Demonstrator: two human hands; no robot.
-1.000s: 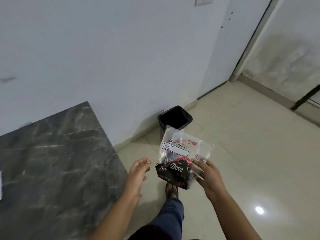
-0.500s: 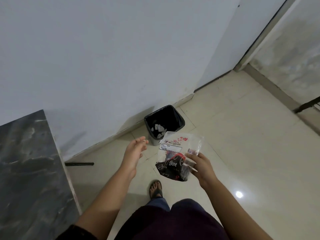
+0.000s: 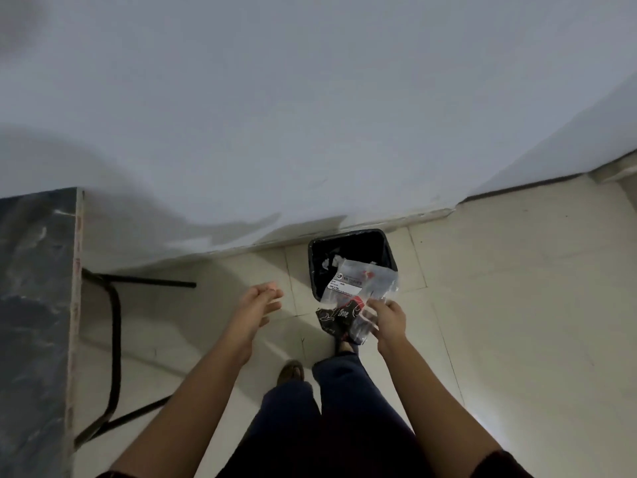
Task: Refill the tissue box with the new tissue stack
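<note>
My right hand (image 3: 387,319) grips an empty clear plastic tissue wrapper (image 3: 358,288) with a white label and a black-and-red printed part at its lower end. The wrapper hangs over the near edge of a black waste bin (image 3: 386,243) that stands on the floor against the wall. Crumpled white paper lies inside the bin. My left hand (image 3: 256,303) is held out to the left of the wrapper, fingers apart, holding nothing. No tissue box or tissue stack is in view.
A dark marble tabletop (image 3: 34,305) fills the left edge, with its black metal leg frame (image 3: 115,326) below it. A white wall (image 3: 310,115) rises behind the bin. My legs and sandalled foot (image 3: 291,372) stand on beige floor tiles.
I have stepped closer to the bin and look more steeply down. The wrapper in my right hand has moved over the bin's near edge. The table has slid to the left edge.
</note>
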